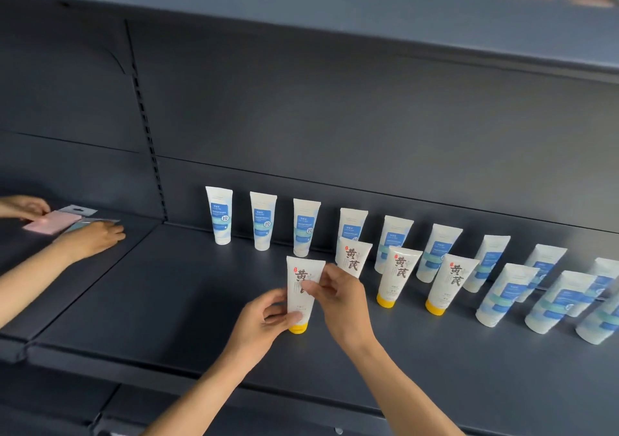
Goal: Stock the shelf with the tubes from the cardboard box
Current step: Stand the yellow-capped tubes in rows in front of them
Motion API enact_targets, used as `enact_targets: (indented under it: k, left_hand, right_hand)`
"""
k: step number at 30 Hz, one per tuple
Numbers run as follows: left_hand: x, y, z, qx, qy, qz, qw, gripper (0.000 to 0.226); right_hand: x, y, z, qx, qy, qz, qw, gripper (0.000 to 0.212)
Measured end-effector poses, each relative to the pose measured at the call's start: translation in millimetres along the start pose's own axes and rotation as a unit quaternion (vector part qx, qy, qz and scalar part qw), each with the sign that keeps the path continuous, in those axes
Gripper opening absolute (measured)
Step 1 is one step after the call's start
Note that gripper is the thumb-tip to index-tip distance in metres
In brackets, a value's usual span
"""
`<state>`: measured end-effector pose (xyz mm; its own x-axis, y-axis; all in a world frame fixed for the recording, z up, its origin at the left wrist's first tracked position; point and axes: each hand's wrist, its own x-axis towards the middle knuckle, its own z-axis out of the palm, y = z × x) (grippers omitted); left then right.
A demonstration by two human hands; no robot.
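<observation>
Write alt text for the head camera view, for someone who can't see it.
Two hands, left hand and right hand, hold a yellow-capped tube upright on a dark shelf. To its right stand three more yellow-capped tubes, with a row of blue-labelled tubes behind. At far left, another person's hands touch a pink packet.

Retail shop: dark metal gondola shelf [174,301] with slotted upright [147,140], cosmetic tubes [263,220] faced upright in rows.
</observation>
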<state>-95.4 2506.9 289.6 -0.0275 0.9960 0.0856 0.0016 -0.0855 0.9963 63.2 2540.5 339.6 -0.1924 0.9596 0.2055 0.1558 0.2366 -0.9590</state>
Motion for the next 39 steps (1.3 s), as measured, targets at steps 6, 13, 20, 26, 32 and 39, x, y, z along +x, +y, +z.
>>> enact_targets:
  k: [6, 13, 20, 26, 32, 39]
  left_hand:
    - [25.0, -6.2, -14.6, 0.065, 0.01, 0.001, 0.998, 0.035]
    - [63.9, -0.4, -18.3, 0.147, -0.026, 0.014, 0.989, 0.045]
    - [81.4, -13.8, -15.6, 0.179, -0.037, 0.015, 0.983, 0.042]
    - [87.7, -20.4, -16.8, 0.19, -0.032, 0.018, 0.981, 0.045]
    - [89.1, -23.5, -17.1, 0.193, -0.029, 0.021, 0.981, 0.044]
    - [86.3, -24.9, -16.8, 0.205, -0.032, 0.036, 0.978, 0.041]
  right_hand:
    - [23.2, -2.2, 12.8, -0.006, 0.012, -0.006, 1.0, 0.009]
    - [47.8, 2.4, 16.9, -0.035, 0.056, -0.01, 0.998, 0.019]
    - [58.5, 15.6, 14.7, -0.087, 0.08, 0.007, 0.993, 0.024]
    - [64.4, 18.7, 17.3, -0.095, 0.072, 0.012, 0.993, 0.019]
    - [65.7, 22.2, 18.1, -0.109, 0.063, 0.013, 0.992, 0.006]
    - [60.0, 13.0, 16.9, -0.191, 0.069, 0.016, 0.979, 0.011]
